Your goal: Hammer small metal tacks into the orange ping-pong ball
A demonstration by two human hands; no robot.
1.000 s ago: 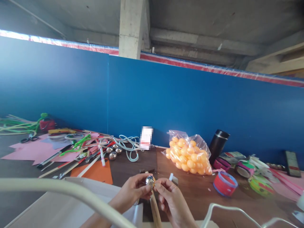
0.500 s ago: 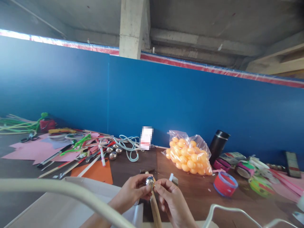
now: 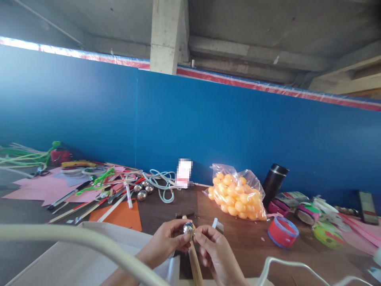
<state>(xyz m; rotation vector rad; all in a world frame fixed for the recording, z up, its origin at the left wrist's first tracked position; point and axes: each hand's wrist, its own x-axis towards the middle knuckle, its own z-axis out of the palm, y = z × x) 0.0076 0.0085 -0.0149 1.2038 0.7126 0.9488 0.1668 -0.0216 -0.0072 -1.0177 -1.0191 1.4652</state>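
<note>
Between my hands is a shiny silver ball (image 3: 188,229), about the size of a bell. My left hand (image 3: 169,239) grips it from the left with thumb and fingers. On its right side, my right hand (image 3: 214,247) is closed in a pinch at the ball's edge; whether something small sits in the pinch is hidden. Below the ball a hammer (image 3: 195,264) with a wooden handle lies on the brown table (image 3: 244,246). Several similar silver balls (image 3: 142,194) rest farther back on the left.
A clear bag of orange balls (image 3: 236,196) stands behind my hands, near a black flask (image 3: 275,183). To the right is a red and blue roll (image 3: 282,231). Sticks, pens and pink paper (image 3: 41,184) clutter the left. A white box (image 3: 98,246) and a pale curved tube (image 3: 89,242) are close in front.
Both hands keep nearly the same pose around the silver ball. The view has shifted very slightly; nothing on the table has visibly moved.
</note>
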